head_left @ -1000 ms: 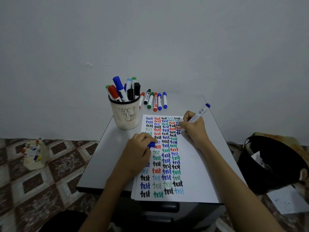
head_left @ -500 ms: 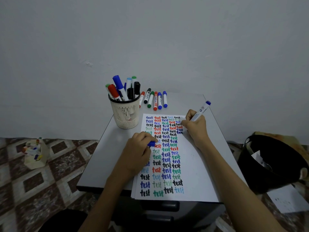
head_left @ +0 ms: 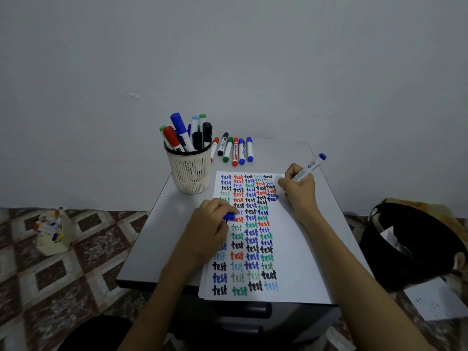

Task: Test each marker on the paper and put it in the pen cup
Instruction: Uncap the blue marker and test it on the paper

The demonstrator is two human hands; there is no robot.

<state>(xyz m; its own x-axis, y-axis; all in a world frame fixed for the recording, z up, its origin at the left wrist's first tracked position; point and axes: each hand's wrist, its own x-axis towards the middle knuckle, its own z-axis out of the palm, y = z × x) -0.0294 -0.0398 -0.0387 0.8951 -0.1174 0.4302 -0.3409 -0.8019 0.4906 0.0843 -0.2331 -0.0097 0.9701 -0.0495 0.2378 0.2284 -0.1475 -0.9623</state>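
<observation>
My right hand grips a white marker with a blue end, tilted, its tip down on the paper at the right end of the written rows. The sheet is covered with columns of the word "test" in several colours. My left hand rests on the paper's left side and holds a blue cap. A cream mesh pen cup stands at the back left, holding several markers. More capped markers lie in a row behind the paper.
The small grey table stands against a pale wall. A black bin with paper scraps sits on the floor at right, with a loose sheet beside it. A small box of items is on the tiled floor at left.
My right hand has shifted slightly right along the row as the marker writes. My left hand has stayed put with the cap.
</observation>
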